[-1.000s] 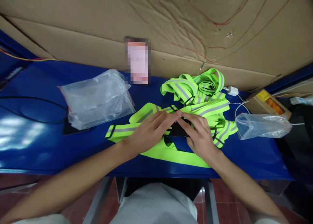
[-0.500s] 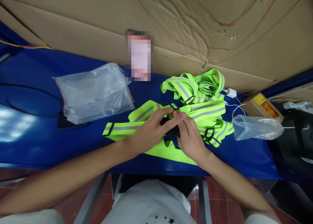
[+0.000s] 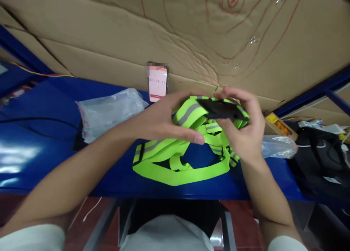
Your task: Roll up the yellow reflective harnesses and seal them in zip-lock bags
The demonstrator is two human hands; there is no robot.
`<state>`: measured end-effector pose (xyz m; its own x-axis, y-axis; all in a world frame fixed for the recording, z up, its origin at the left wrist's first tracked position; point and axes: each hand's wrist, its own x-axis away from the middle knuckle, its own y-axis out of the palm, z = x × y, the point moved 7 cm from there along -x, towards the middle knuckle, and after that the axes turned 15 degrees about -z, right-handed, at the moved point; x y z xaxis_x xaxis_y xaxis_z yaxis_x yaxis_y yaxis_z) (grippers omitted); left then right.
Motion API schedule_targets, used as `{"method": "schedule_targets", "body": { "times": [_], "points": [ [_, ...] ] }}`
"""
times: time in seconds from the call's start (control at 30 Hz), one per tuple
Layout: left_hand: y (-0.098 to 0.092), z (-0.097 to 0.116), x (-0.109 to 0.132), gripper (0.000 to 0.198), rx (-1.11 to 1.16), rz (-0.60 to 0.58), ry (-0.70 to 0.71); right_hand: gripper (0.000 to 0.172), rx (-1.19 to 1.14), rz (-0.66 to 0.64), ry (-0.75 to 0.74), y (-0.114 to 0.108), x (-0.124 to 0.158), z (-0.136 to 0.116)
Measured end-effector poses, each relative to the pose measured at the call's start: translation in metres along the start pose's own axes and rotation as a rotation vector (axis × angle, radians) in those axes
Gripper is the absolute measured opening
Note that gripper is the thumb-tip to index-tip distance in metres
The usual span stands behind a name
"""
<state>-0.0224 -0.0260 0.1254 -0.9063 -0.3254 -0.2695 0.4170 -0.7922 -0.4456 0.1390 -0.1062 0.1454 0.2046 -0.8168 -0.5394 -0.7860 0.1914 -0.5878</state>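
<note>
A neon-green reflective strap harness (image 3: pixel 175 163) with grey stripes lies on the blue table (image 3: pixel 41 134), partly lifted. My left hand (image 3: pixel 161 119) curls around the raised green straps, thumb below and fingers above. My right hand (image 3: pixel 243 127) grips a black flat piece (image 3: pixel 221 110) attached to the harness, held up in front of me. Both hands are close together above the table.
A clear plastic bag (image 3: pixel 109 110) lies at the left, another bag (image 3: pixel 279 147) at the right. A phone (image 3: pixel 158 84) leans against the cardboard wall (image 3: pixel 175 32). A small yellow box (image 3: pixel 280 125) and a dark bag (image 3: pixel 319 159) sit far right.
Both hands have risen from the table, lifting the black piece and part of the green harness up. The view tilted upward.
</note>
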Motion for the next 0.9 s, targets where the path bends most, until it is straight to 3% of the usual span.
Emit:
{"method": "schedule_targets", "body": {
  "times": [0.17, 0.27, 0.37, 0.53, 0.6, 0.7, 0.8, 0.9],
  "points": [
    [0.004, -0.005, -0.021, 0.066, 0.526, -0.067, 0.092, 0.056, -0.366, -0.067, 0.058, -0.009, -0.031, 0.017],
    [0.011, -0.012, -0.023, 0.051, 0.609, -0.098, -0.023, 0.061, -0.317, -0.142, 0.07, -0.009, -0.033, 0.023],
    [0.012, -0.018, -0.021, 0.033, 0.635, -0.082, -0.149, 0.074, -0.202, -0.317, 0.049, -0.003, -0.029, 0.027],
    [0.013, -0.012, -0.019, 0.03, 0.835, -0.165, -0.012, 0.107, -0.291, -0.545, -0.069, 0.007, -0.024, 0.035],
    [0.016, -0.007, -0.019, 0.032, 0.819, -0.247, 0.033, 0.103, -0.416, -0.62, -0.055, 0.013, -0.022, 0.042],
    [0.025, 0.001, -0.017, 0.037, 0.733, -0.356, 0.008, 0.083, -0.541, -0.656, 0.053, 0.021, -0.019, 0.053],
    [0.03, 0.004, -0.017, 0.041, 0.742, -0.339, -0.083, 0.069, -0.62, -0.614, 0.142, 0.024, -0.016, 0.053],
    [0.03, 0.001, -0.016, 0.03, 0.775, -0.278, -0.153, 0.05, -0.778, -0.509, 0.234, 0.021, -0.015, 0.045]
  ]
}}
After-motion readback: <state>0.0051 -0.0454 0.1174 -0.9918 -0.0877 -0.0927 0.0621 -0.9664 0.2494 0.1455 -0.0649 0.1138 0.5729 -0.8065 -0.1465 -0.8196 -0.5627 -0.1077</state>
